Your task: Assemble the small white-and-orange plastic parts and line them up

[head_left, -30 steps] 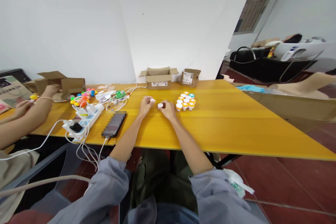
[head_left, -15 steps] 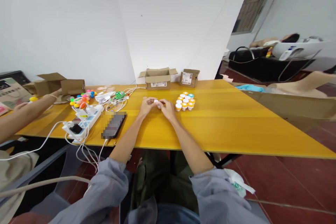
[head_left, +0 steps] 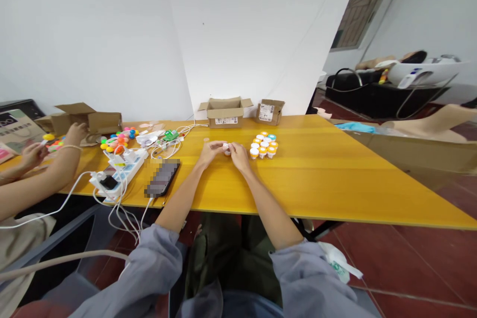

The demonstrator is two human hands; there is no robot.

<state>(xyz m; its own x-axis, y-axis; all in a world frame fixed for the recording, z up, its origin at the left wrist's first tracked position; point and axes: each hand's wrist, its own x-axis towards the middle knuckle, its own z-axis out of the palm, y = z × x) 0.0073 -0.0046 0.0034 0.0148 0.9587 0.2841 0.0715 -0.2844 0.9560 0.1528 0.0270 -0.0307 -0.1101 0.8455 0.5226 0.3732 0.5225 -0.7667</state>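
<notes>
My left hand (head_left: 210,152) and my right hand (head_left: 238,154) meet over the table, with thumbs and fingers closed in a pinch. Between the fingertips of both is a small white piece (head_left: 225,146) with darker marks, too small to name. Below it, partly hidden by the fingers, a small round object (head_left: 227,153) shows. Just right of my right hand stands a cluster of several small jars (head_left: 263,145) with white, orange and blue lids. A small pale, clear disc (head_left: 206,139) lies behind my left hand.
An open cardboard box (head_left: 225,112) and a smaller carton (head_left: 269,111) stand by the wall. To my left are a phone (head_left: 163,178), a power strip (head_left: 121,176) with cables, and colourful balls (head_left: 118,141). A co-worker's hands (head_left: 76,134) handle things at far left.
My hands still pinch the small white piece, its angle slightly turned. The co-worker's near arm has lifted toward the open carton, and their other hand now shows with a yellow-topped item.
</notes>
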